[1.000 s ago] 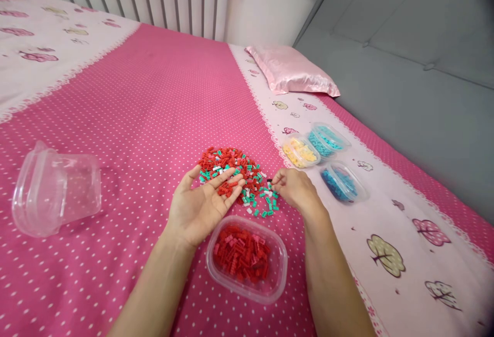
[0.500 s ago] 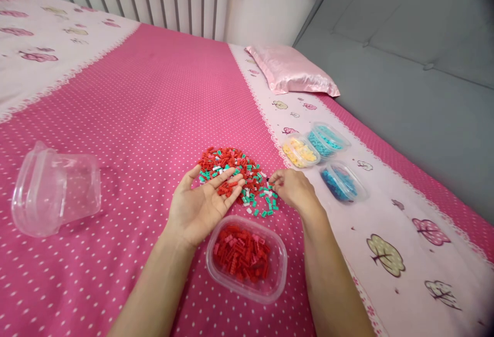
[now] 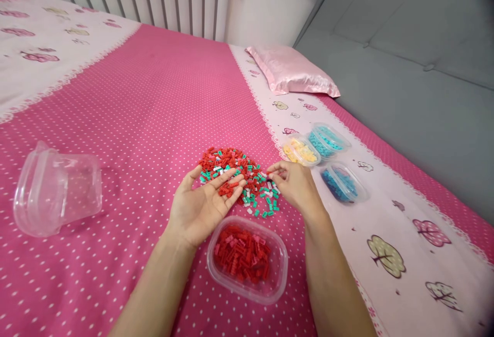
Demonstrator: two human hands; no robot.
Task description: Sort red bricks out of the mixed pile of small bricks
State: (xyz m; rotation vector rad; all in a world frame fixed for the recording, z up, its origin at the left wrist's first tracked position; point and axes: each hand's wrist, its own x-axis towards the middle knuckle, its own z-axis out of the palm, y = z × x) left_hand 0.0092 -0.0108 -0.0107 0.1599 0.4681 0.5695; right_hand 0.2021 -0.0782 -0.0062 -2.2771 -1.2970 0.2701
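My left hand [image 3: 198, 206] is turned palm up with its fingers stretched out. Several small red toy bricks [image 3: 227, 189] rest on those fingers. Just beyond lies a loose pile of small toy bricks [image 3: 227, 159], mostly red, mixed with green, white and pink ones. At the pile's right edge my right hand [image 3: 295, 185] is closed in a pinch, a small red brick [image 3: 269, 173] at its fingertips. Between my forearms stands a clear plastic tub [image 3: 278, 275] with red and some pink bricks inside.
To the right sit three clear tubs: one with yellow pieces [image 3: 301, 152], one with turquoise pieces [image 3: 326, 141], one with dark blue pieces [image 3: 339, 182]. Empty clear containers [image 3: 57, 193] lie nested at the left. A pink pillow [image 3: 291, 72] rests by the grey headboard [image 3: 397, 43].
My right hand has lifted slightly at the pile's edge, and a red brick now shows at its fingertips. The left hand has stayed almost still.
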